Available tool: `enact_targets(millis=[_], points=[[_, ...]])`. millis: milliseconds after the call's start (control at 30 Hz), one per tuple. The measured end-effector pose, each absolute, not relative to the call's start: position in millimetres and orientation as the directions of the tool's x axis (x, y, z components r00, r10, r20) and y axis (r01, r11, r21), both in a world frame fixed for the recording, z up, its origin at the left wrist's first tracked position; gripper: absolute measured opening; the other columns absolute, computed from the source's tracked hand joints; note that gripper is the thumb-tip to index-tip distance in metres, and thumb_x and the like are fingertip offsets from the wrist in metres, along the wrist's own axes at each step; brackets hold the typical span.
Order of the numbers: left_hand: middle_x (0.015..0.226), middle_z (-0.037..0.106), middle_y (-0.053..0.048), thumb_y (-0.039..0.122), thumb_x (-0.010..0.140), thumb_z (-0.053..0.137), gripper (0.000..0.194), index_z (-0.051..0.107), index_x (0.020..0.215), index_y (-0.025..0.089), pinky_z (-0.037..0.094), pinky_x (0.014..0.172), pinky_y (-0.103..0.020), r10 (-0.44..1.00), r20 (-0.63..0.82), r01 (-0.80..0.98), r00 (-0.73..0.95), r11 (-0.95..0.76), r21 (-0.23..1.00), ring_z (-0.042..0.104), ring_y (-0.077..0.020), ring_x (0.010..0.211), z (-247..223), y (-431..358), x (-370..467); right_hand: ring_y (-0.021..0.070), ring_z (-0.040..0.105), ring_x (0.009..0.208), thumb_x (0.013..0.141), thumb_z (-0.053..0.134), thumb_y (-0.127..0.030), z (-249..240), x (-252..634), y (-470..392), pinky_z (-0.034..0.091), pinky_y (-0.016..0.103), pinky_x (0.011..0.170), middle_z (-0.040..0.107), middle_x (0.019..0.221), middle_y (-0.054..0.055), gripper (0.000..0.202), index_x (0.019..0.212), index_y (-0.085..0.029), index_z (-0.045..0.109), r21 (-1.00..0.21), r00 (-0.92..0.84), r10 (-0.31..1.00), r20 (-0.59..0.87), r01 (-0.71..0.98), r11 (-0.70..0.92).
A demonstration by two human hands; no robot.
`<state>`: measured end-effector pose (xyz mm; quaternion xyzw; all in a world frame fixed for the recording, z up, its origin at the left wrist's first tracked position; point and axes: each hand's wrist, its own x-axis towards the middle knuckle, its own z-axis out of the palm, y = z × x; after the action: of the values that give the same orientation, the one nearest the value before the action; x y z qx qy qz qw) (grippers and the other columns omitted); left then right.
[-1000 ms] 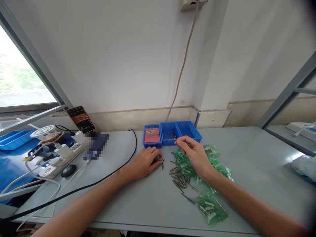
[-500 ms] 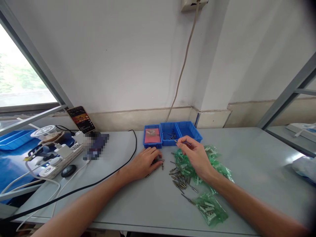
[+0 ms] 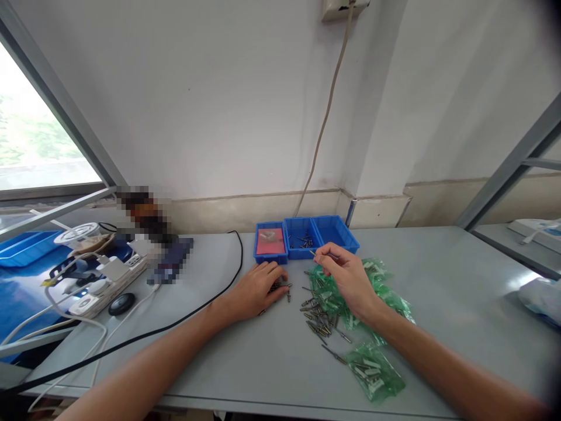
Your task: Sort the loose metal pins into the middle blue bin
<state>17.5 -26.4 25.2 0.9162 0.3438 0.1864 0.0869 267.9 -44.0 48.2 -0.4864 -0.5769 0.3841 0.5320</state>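
My right hand (image 3: 344,272) is raised just in front of the blue bins, thumb and fingertips pinching a small metal pin (image 3: 312,252). On the table my left hand (image 3: 258,289) lies with curled fingers and thumb around several metal pins, mostly hidden beneath it. One more pin (image 3: 288,297) sticks out by the thumb. Between the hands is a loose pile of metal pins (image 3: 318,321) with thicker brass-coloured parts. Green plastic bags (image 3: 331,295) lie under and behind my right hand. Nearer the front edge is another green bag (image 3: 374,374) with pins and white pieces inside.
A small blue bin (image 3: 270,257) with a pink sheet stands beside a two-part blue bin (image 3: 302,254), whose left compartment holds pins. At the left are a black cable (image 3: 193,318), a power strip (image 3: 107,286) with chargers, and a round black object (image 3: 121,303).
My right hand has shifted very slightly, still pinching the pin near the bin's front. The left hand stays in place over its pins.
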Motion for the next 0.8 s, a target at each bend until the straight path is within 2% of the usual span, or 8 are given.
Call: enact_targets(millis=[167, 467, 800], points=[[0.104, 0.064, -0.005, 0.039, 0.108, 0.055, 0.019, 0.061, 0.114, 0.022, 0.046, 0.086, -0.034, 0.664, 0.279, 0.603, 0.694, -0.747, 0.279, 0.058, -0.0226, 0.095, 23.1, -25.5, 17.4, 0.0174, 0.042, 0.067, 0.09, 0.066, -0.034, 48.9, 267.7, -44.5, 0.034, 0.031, 0.062, 0.052, 0.074, -0.001, 0.014, 0.08, -0.024, 0.065, -0.962, 0.037, 0.97, 0.241, 0.142, 0.234], [0.104, 0.064, -0.006, 0.04, 0.109, 0.054, 0.02, 0.062, 0.114, 0.022, 0.047, 0.087, -0.035, 0.666, 0.277, 0.603, 0.693, -0.745, 0.285, 0.059, -0.0231, 0.095, 24.0, -25.9, 17.4, 0.0182, 0.048, 0.069, 0.088, 0.068, -0.037, 46.6, 267.6, -43.0, 0.039, 0.031, 0.065, 0.063, 0.082, 0.0, 0.015, 0.081, -0.024, 0.067, -0.955, 0.04, 0.965, 0.258, 0.16, 0.249], [0.104, 0.064, -0.005, 0.038, 0.108, 0.056, 0.017, 0.06, 0.114, 0.022, 0.046, 0.087, -0.034, 0.669, 0.27, 0.606, 0.693, -0.742, 0.285, 0.058, -0.0227, 0.095, 24.7, -26.3, 17.6, 0.0169, 0.044, 0.069, 0.089, 0.07, -0.035, 47.7, 267.1, -44.1, 0.036, 0.031, 0.064, 0.064, 0.086, 0.0, 0.013, 0.083, -0.024, 0.068, -0.97, 0.028, 0.974, 0.223, 0.103, 0.219]])
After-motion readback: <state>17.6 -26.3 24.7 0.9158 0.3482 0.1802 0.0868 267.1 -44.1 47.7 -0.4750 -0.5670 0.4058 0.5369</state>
